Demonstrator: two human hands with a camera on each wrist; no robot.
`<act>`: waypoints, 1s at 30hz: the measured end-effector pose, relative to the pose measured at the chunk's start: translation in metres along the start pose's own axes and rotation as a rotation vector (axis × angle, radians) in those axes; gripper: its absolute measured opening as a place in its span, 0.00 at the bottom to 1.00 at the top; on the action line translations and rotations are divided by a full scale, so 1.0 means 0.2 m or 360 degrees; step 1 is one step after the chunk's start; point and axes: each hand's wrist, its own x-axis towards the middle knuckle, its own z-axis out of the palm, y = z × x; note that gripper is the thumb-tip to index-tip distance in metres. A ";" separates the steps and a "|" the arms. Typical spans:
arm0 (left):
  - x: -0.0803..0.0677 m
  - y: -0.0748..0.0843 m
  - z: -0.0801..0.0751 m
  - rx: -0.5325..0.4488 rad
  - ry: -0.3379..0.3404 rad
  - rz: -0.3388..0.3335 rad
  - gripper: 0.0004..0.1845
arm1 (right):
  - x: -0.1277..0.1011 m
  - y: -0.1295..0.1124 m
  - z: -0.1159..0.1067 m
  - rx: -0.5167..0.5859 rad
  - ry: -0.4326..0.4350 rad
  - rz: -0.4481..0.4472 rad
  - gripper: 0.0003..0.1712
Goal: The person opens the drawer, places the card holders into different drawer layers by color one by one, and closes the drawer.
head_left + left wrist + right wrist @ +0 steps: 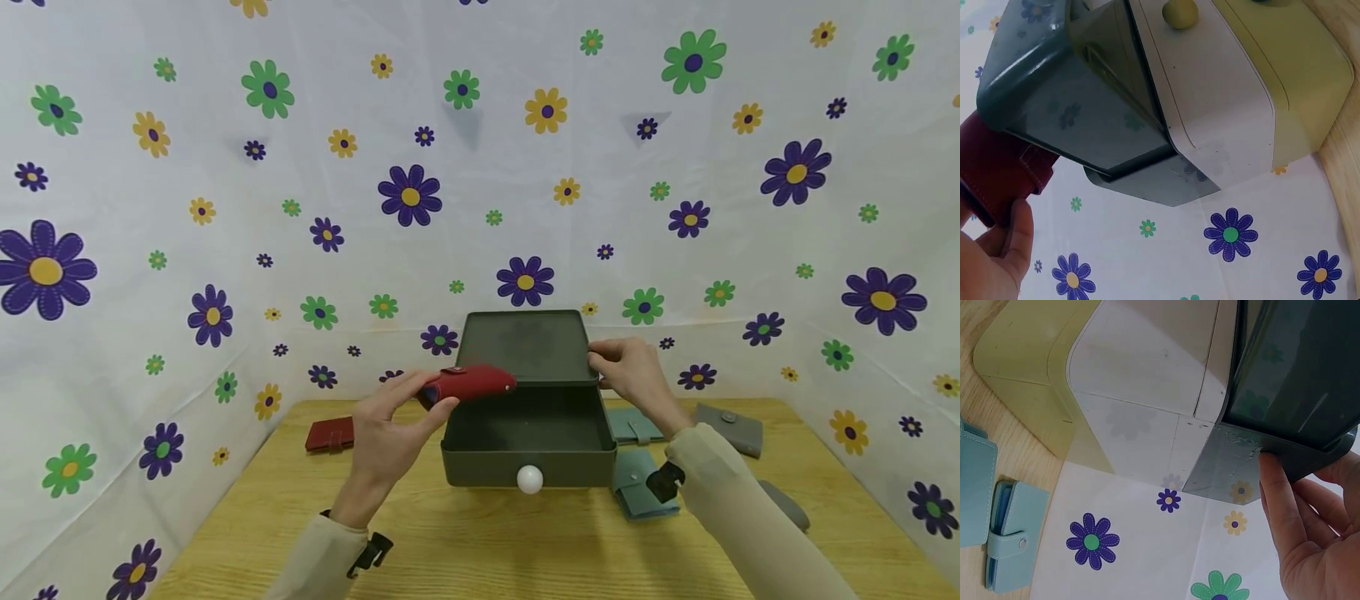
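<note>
A red wallet [476, 382] with a snap is pinched between the thumb and fingers of my left hand [390, 433], over the left side of a pulled-out dark green drawer [528, 468] with a white round knob [529, 479]. The wrist views show a drawer cabinet [1210, 75] with dark green, white and yellow-green levels. At the right edge of the cabinet's rimmed dark top [525, 346], my right hand [633, 375] grips the rim. In the right wrist view, a fingertip of that hand [1316, 531] touches the dark side wall.
Another red wallet [330, 434] lies on the wooden table [240, 517] at left. Right of the cabinet are two light blue wallets, one farther back [633, 425] and one nearer [641, 483], plus a grey wallet [731, 428]. A grey item [783, 504] is partly behind the right sleeve. Flowered cloth [480, 242] surrounds the table.
</note>
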 end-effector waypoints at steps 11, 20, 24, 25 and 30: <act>-0.02 0.02 0.03 0.0086 -0.0131 0.0110 0.23 | 0.00 0.00 0.00 -0.0004 0.0001 0.0001 0.21; -0.02 0.04 0.04 0.0212 -0.0231 0.0134 0.23 | 0.00 0.00 0.01 -0.0016 0.0010 -0.0004 0.20; -0.01 0.05 0.06 0.0267 -0.0248 0.0114 0.22 | 0.01 0.00 0.01 -0.0008 0.0008 -0.0012 0.20; -0.01 0.06 0.06 0.0282 -0.0251 0.0101 0.22 | 0.01 0.00 0.01 -0.0007 0.0009 -0.0013 0.20; -0.01 0.10 0.09 0.0405 -0.0311 -0.0014 0.24 | 0.00 0.00 0.01 -0.0003 0.0006 -0.0012 0.20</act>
